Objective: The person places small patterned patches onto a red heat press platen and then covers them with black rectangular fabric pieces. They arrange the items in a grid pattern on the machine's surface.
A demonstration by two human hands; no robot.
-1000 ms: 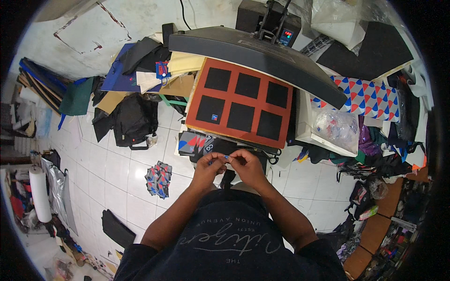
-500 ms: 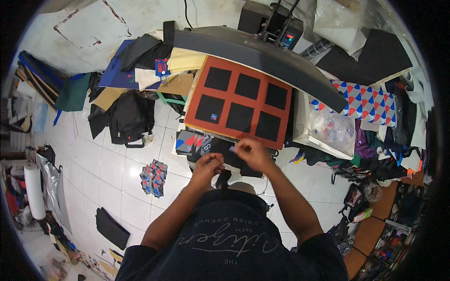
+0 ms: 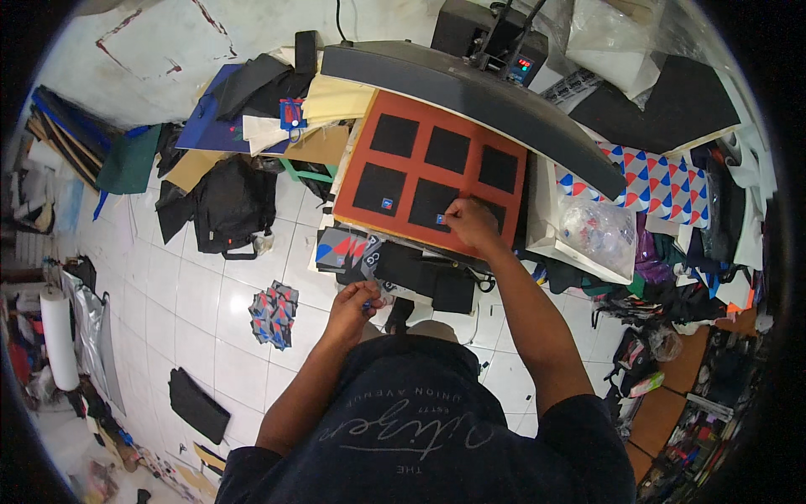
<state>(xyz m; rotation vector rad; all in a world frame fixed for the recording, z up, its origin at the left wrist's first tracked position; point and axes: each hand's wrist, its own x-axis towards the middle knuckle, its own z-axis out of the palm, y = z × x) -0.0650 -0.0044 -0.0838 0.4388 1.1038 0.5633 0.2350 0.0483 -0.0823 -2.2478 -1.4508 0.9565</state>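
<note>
My right hand reaches over the red-brown pad of a heat press. Its fingers pinch a small blue label at the lower part of the front middle black fabric square. Another blue label lies on the front left black square. Several such squares sit in two rows on the pad; my right hand partly covers the front right one. Nearer my body, my left hand is closed, with a small blue piece showing between its fingers.
The press's dark upper plate stands raised along the pad's far side. Patterned grey, red and blue pieces and black fabric lie before the pad. A white box holding a plastic bag stands at right; a black backpack rests at left.
My right hand has moved forward from in front of the pad onto the front middle square with the label. My left hand has shifted slightly left and toward my body.
</note>
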